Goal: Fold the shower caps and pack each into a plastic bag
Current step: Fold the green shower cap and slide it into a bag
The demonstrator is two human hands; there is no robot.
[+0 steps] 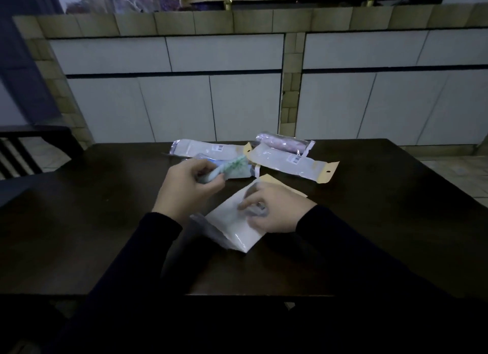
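- dark wooden table [79, 234], dim light, both arms in dark long sleeves [148, 248] coming in from the near edge
- flat white plastic bag with a tan cardboard header [232, 227] lies nearest on the table, tilted diagonally, header end pointing away, near corner a bit crumpled
- right hand [274, 208] rests on top of that white bag, palm down, fingers curled and pressed on the film around its middle; fingertips blurred, cannot tell if they pinch the film or just press it
- left hand [184, 187] is raised just left of the bag, fingers closed around a rolled pale green shower cap with a ruffled edge [224, 168]; ruffled end sticks out past thumb and index toward the right
- just behind the left hand, partly hidden by the roll, a clear bluish plastic bag [237, 172] lies on the table; contents unclear
- further back left, long white plastic bag with a barcode sticker [206, 149], flat on the table
- further back right, second long white bag with barcode sticker and tan punched header [293, 166], header end toward the right, lying at an angle
- behind it, touching it, a clear bag holding a rolled pinkish shower cap [282, 141], the farthest item on the table
- beyond the table, white cabinet doors framed in beige tile [224, 89]
- dark slatted chair [26, 147] at far left
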